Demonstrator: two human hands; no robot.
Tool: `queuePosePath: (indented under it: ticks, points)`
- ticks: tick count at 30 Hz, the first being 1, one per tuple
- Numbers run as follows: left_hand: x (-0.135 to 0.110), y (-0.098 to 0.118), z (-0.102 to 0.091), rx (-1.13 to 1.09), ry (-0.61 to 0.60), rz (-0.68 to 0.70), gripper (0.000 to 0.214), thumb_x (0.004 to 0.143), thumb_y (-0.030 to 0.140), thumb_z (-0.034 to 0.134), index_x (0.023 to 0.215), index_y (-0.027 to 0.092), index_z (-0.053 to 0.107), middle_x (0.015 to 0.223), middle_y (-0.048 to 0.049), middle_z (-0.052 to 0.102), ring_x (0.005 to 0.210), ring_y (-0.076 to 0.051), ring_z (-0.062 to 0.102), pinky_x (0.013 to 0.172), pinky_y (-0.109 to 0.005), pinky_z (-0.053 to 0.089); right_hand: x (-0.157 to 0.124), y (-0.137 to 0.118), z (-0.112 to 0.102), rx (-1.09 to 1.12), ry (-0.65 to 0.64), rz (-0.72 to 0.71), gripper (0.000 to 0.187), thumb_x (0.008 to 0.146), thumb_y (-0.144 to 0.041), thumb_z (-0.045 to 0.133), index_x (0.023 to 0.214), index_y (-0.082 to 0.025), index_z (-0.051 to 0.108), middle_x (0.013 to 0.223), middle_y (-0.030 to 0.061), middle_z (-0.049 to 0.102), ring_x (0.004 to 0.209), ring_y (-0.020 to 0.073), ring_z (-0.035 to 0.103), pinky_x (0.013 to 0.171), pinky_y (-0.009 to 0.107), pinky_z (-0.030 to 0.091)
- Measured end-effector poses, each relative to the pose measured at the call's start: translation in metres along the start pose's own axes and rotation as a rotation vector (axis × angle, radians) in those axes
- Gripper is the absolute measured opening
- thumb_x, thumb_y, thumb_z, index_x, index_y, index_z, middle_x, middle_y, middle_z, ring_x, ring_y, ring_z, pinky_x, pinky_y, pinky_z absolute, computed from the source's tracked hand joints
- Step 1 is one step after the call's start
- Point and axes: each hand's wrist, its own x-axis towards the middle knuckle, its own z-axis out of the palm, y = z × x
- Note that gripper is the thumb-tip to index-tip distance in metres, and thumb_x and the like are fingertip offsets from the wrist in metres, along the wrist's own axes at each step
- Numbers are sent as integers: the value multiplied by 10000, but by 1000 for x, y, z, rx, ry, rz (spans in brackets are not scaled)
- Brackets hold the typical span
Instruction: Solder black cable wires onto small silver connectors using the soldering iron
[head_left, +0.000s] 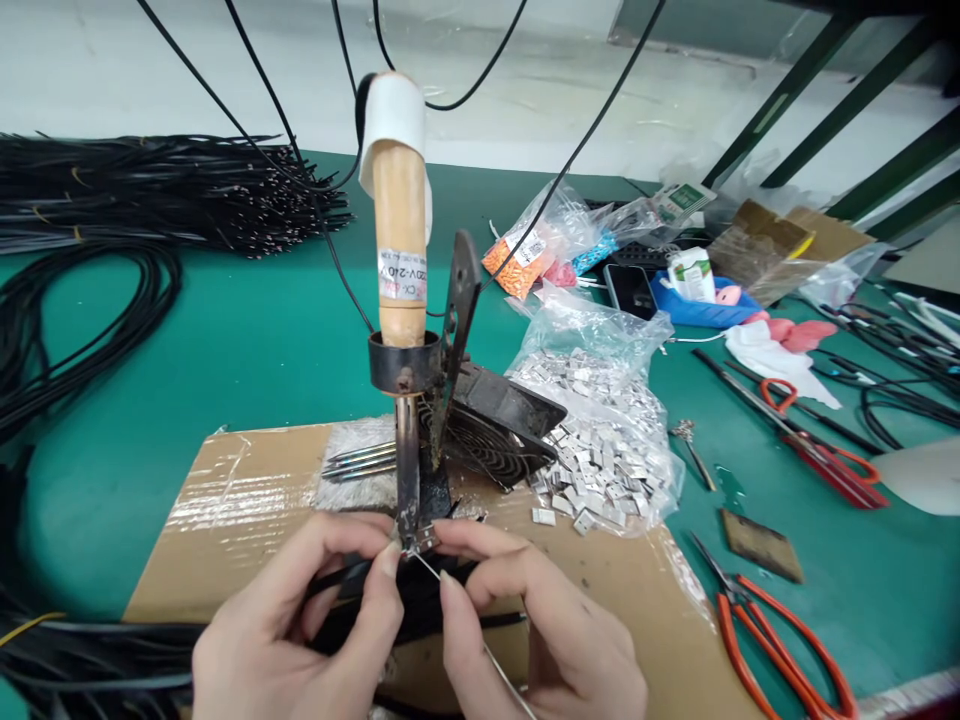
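Observation:
A soldering iron (pixel 399 260) with a wooden handle stands upright in a black metal holder, its tip pointing down onto a taped cardboard sheet (pixel 225 520). My left hand (pixel 300 620) pinches a black cable (pixel 352 580) and holds its end up to the iron's tip. My right hand (pixel 540 630) pinches a thin silver solder wire (pixel 495 665) and a small metal terminal (pixel 424 540) at the same tip. Both hands meet right under the iron.
An open plastic bag of small metal terminals (pixel 600 440) lies to the right of a black fan (pixel 495 430). Orange-handled scissors (pixel 772 640) and pliers (pixel 825 455) lie at the right. Bundles of black cables (pixel 150 190) fill the left on a green mat (pixel 255 330).

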Motion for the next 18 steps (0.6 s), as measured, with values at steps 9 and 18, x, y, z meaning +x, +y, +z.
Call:
queuePosePath:
  ticks: [9, 18]
  points:
    - [0, -1, -1, 50, -15, 22, 72, 875, 258, 703, 819, 304, 702, 781, 123, 775, 554, -33, 711, 580, -12, 538, 0, 1, 0, -34, 13, -33, 191, 884, -115, 680, 752, -243, 628, 954, -103, 825, 822, 40, 776, 814, 115, 574]
    - [-3, -2, -1, 27, -24, -6, 71, 890, 267, 703, 820, 283, 705, 803, 84, 776, 603, -67, 735, 604, -53, 576, -2, 0, 3, -47, 53, -86, 193, 893, -85, 697, 775, -230, 647, 937, -62, 816, 807, 54, 767, 790, 132, 579]
